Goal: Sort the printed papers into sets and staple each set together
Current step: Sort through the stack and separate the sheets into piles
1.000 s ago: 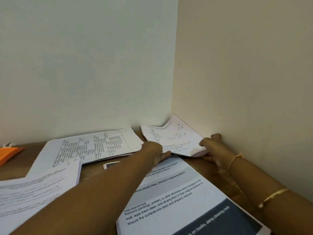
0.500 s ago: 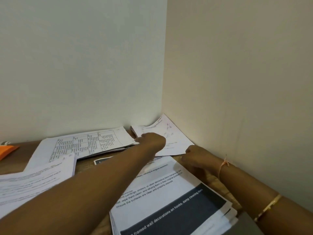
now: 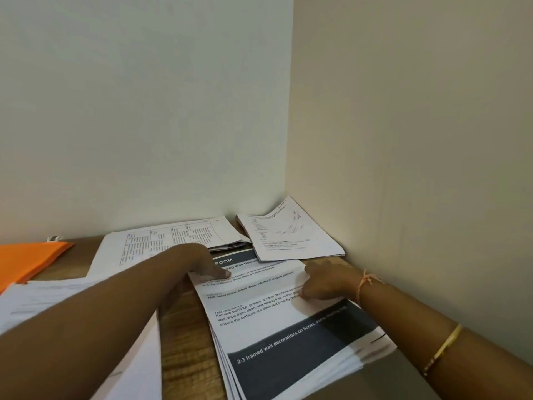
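Observation:
A thick stack of printed sheets with dark bands [image 3: 288, 327] lies on the wooden desk [image 3: 187, 342] in front of me. My left hand [image 3: 207, 267] lies over the stack's upper left edge, fingertips touching the top sheet. At the stack's right edge is my right hand [image 3: 326, 281], its fingers curled down onto the top sheet and its thumb hidden. A curled paper set with a diagram [image 3: 288, 238] sits in the corner, free of both hands. No stapler is in view.
A paper set printed with tables [image 3: 173, 241] lies along the back wall. More white sheets [image 3: 57, 301] spread at the lower left under my left forearm. An orange folder [image 3: 26, 258] lies at far left. Walls close the desk at the back and on the right.
Both hands let go of the diagram set in the corner and drew back onto the dark-banded stack. The view has tipped down a little.

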`<state>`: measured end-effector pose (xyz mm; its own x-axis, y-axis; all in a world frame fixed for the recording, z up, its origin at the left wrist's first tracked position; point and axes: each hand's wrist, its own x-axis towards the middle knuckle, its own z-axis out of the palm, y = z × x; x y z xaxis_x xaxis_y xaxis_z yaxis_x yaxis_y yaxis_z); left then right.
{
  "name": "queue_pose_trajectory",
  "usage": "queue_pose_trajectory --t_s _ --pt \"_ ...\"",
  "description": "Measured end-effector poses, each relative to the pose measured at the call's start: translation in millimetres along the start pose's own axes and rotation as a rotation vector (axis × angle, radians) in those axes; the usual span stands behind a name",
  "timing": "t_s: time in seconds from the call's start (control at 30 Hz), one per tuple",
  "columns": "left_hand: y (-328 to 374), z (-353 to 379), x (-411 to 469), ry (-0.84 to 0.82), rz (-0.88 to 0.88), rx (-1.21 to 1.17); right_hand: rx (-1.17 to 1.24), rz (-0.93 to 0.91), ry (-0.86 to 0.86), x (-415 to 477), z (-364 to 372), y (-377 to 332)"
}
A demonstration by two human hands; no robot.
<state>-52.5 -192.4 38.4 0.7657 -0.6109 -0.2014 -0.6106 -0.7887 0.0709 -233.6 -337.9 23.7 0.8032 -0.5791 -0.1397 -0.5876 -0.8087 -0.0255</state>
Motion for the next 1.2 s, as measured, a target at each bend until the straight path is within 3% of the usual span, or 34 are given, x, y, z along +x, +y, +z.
queue_pose_trajectory --t_s 0.17,0.37,0.73,0.8,0.9,1.0,1.2 --pt "-8.8 -4.6 -4.3 -0.028 -0.048 -0.248 -0.072 0.003 -0.036 -5.9 -0.2 -4.8" --pt "-20.6 -2.2 3.7 -0.115 -0.187 -0.848 -0.078 0.027 -0.077 -7.0 1.7 -6.3" --pt "-3.6 2.0 -11.5 -0.070 -0.099 -1.102 -0.033 0.085 -0.090 -14.8 2.9 -7.9" --pt "-7.2 5.6 -8.6 -0.019 -0.111 -1.119 -0.001 0.089 -0.095 -16.5 3.6 -9.4" --pt "-7.4 15.7 3.9 0.114 -0.056 -0.912 0.024 0.109 -0.076 -20.3 5.4 -12.4" --pt "-3.0 23.9 9.2 0.119 -0.007 -0.804 0.099 0.101 -0.031 -19.5 9.7 -12.5" --pt "-6.5 16.9 9.5 0.155 -0.073 -0.741 0.624 0.242 0.142 4.1 5.4 5.7"
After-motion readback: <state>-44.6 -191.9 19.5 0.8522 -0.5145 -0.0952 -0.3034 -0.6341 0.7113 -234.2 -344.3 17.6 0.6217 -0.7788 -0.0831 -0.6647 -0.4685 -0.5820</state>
